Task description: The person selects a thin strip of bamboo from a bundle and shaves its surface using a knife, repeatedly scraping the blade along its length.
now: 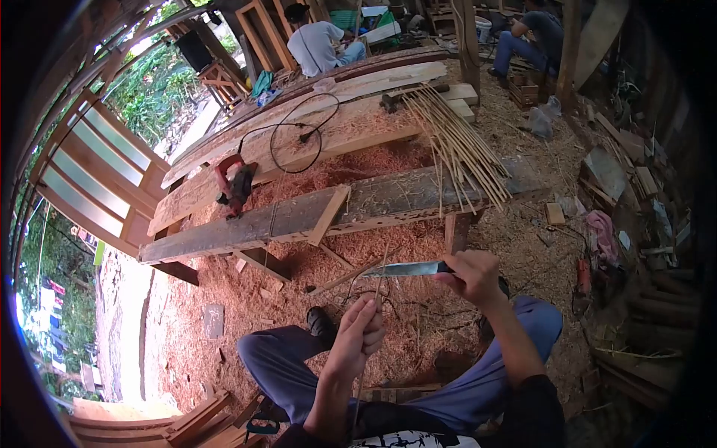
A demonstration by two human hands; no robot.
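Observation:
My right hand (473,275) is wrapped round the dark handle of a knife (407,269), whose broad blade points left across the middle of the view. Below and left of it, my left hand (362,326) pinches a thin bamboo stick (379,282) that stands nearly upright, its lower end running down toward my lap. The blade's tip overlaps the stick just above my left fingers. A bundle of similar bamboo sticks (459,145) lies fanned out on the right end of the plank bench in front of me.
A red power planer (234,185) with a looped black cord (320,142) rests on the plank bench (358,201). Wood shavings (284,299) cover the ground. Two people (317,46) sit farther back. A wooden door frame (97,168) leans at left; scrap wood (620,142) lies at right.

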